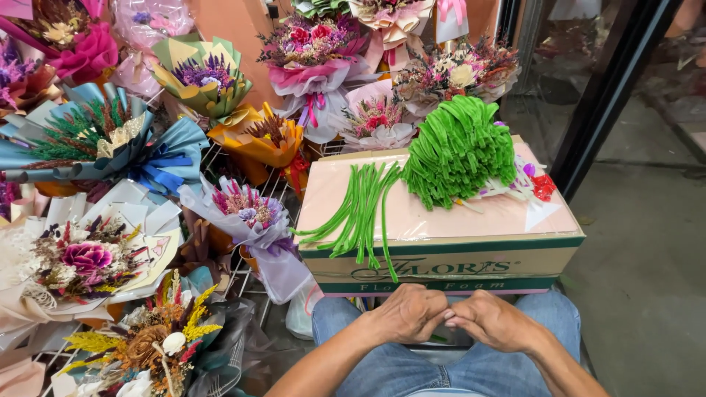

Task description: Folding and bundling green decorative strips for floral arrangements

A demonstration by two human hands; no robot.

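- Here, the left hand (pixel 407 312) and right hand (pixel 494 320) meet knuckle to knuckle over the lap, fingers curled; what they grip is hidden.
- Loose green stems (pixel 358 213) lie on the box (pixel 441 257), beside the bent green bundle (pixel 460 151).

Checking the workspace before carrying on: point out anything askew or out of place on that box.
A few green stems in the loose bundle on the box hang over its front edge, one trailing down the side. The green pile sits heaped but on top. Nothing looks spilled or damaged.

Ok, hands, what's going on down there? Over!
Left hand and right hand fingertips together over lap, anything held hidden. Green stems loose on box. Nothing between.
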